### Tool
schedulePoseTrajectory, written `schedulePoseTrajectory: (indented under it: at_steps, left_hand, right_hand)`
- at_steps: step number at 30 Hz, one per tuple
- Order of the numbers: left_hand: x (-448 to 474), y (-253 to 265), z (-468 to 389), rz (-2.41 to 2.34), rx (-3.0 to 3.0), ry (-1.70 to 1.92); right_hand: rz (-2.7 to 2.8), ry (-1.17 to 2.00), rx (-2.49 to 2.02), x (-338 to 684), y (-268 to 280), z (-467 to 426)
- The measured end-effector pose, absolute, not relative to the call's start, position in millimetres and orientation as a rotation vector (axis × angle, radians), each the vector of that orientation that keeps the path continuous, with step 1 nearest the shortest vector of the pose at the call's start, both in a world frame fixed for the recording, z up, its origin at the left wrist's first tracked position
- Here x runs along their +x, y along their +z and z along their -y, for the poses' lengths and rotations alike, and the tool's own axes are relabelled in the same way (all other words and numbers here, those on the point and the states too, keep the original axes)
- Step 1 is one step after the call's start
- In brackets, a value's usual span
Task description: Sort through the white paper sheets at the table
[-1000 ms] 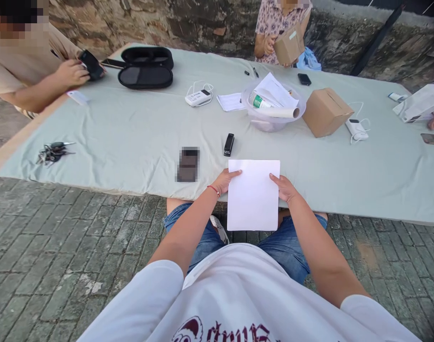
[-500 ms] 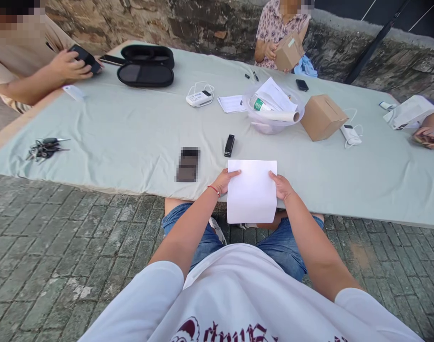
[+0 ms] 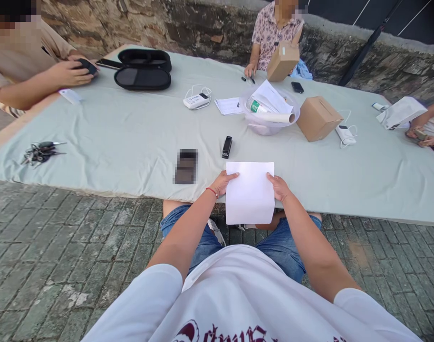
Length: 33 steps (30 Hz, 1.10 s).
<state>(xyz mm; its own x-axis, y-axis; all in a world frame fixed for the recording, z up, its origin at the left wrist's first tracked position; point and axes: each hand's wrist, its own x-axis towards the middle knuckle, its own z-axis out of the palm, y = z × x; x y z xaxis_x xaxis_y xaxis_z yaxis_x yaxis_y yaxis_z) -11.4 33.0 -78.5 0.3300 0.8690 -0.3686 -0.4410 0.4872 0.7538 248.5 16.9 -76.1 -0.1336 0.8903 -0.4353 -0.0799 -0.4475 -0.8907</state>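
Note:
A blank white sheet of paper (image 3: 250, 194) is held between my two hands at the near edge of the table. My left hand (image 3: 224, 181) pinches its left side, thumb on top and fingers underneath. On the right side, my right hand (image 3: 279, 185) grips it the same way. The paper's lower part bends down past the table edge, over my lap. Just beyond it lies a black stapler (image 3: 227, 147). A dark, blurred-out flat object (image 3: 186, 166) rests to the left of my left hand.
On the cloth-covered table (image 3: 131, 137) are keys (image 3: 42, 153), an open black case (image 3: 143, 71), a white corded device (image 3: 196, 100), a plastic basin (image 3: 261, 127) of papers, and a cardboard box (image 3: 318, 118). People sit at the left, far side and right.
My hands and the paper stay nearly still; the view shifts slightly. The person across has set a cardboard box upright on the table and reaches a hand to a pen.

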Motion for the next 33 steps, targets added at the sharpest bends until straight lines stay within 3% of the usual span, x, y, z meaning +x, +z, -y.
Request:
schedulePoseTrajectory:
  at_steps: [7, 11, 25, 30, 33]
  left_hand:
    - [-9.9, -80.4, -36.2, -0.867, 0.586, 0.912]
    - [-11.0, -78.1, -35.3, -0.858, 0.605, 0.881]
    - [-11.3, -77.4, -34.8, -0.829, 0.583, 0.881]
    - [-11.3, -78.9, -36.4, -0.793, 0.579, 0.890]
    - [-11.6, -79.5, -37.2, -0.769, 0.570, 0.873]
  right_hand:
    - [1.532, 0.998, -1.619, 258.9, -48.0, -45.9]
    - [1.998, 1.029, -1.713, 263.9, -26.6, -63.6]
    - [2.406, 0.837, -1.844, 255.8, -13.0, -73.7]
    - [2.464, 0.360, -1.799, 229.4, -10.9, -67.1]
    - [2.623, 0.381, -1.655, 204.2, -7.2, -62.8]
